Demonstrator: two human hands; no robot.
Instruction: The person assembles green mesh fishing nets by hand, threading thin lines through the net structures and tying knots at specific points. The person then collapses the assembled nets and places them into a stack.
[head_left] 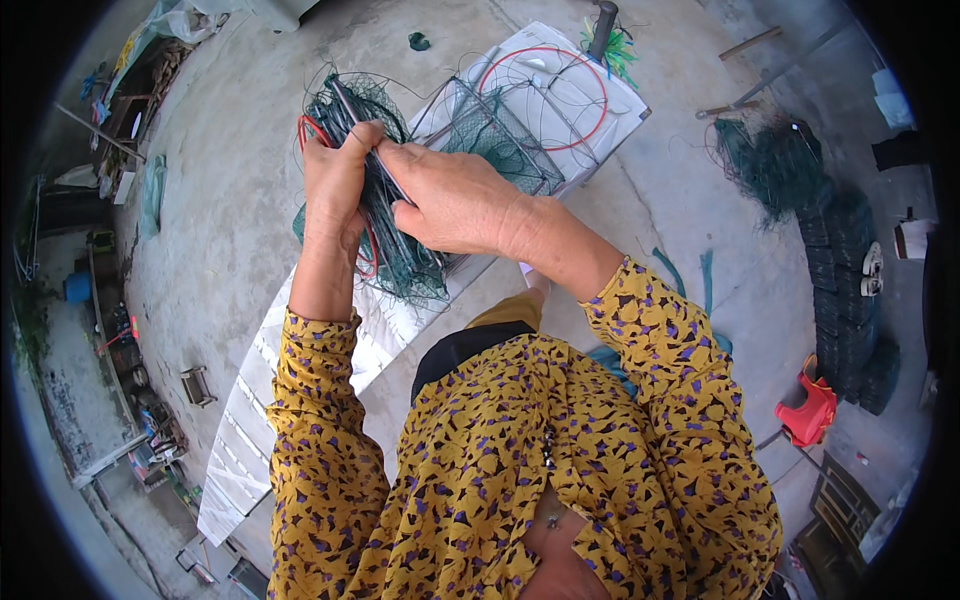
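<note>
A bundle of dark green netting with thin metal frames pressed together is held up in front of me. My left hand wraps round its left side, thumb on top, where a red ring shows at the edge. From the right, my right hand grips the same frames, its fingers curled and the thumb pointing left. Behind my hands, more green mesh stretches over an opened square wire frame. It lies on a white board with a large red hoop at its far end.
A dark post with green strands stands at the board's far corner. To the right are stacked folded dark nets and a red plastic stool. Green strips lie on the concrete floor. Clutter lines the left wall.
</note>
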